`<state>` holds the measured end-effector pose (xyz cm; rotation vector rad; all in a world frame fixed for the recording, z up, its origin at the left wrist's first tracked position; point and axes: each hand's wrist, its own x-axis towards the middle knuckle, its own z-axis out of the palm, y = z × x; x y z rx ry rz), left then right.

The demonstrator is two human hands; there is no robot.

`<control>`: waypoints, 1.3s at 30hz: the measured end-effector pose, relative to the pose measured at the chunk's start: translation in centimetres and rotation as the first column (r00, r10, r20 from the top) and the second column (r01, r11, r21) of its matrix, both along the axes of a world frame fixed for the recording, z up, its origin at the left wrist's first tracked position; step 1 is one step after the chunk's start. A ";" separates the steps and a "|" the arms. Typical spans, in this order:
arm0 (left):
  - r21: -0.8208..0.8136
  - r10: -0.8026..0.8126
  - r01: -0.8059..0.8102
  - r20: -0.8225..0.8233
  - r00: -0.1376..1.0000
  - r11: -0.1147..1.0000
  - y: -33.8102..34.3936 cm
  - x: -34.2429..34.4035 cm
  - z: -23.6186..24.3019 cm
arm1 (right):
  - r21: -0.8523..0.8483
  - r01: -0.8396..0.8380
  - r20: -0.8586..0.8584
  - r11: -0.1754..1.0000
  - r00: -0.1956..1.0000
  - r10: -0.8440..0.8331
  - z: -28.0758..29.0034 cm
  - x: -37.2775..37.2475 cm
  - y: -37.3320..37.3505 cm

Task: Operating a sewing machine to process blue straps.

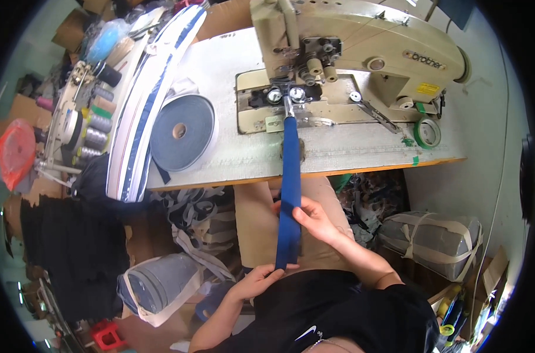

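The fingers of your right hand (316, 220) and, lower, your left hand (260, 280) pinch one blue strip (290, 170); it runs over one table (244, 156) to one sewing machine (356, 35), between one grey-blue roll (194, 134) and one green tape roll (419, 136).

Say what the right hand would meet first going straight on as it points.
The blue strip, which the right hand holds; beyond it, possibly the beige trouser leg or table edge, though depth is unclear.

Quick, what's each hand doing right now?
Left hand: holding the blue fabric strip near its lower end.
Right hand: holding the strip higher up.
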<state>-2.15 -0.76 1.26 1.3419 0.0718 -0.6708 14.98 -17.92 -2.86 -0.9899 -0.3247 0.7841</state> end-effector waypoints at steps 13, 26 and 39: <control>0.179 0.161 -0.195 0.189 0.969 0.964 0.6 -3.2 0.4 | -0.022 0.224 -0.060 0.974 0.973 -0.224 0.1 -2.8 2.6; 0.806 0.060 0.219 -0.300 0.952 0.551 8.2 -22.9 -3.1 | 0.140 -0.252 0.010 0.957 0.967 0.253 1.6 -4.9 1.1; 0.517 0.182 0.014 -0.327 0.927 0.856 8.4 -21.8 -2.9 | 0.058 -0.316 -0.147 0.947 0.936 0.321 2.9 -8.4 -1.9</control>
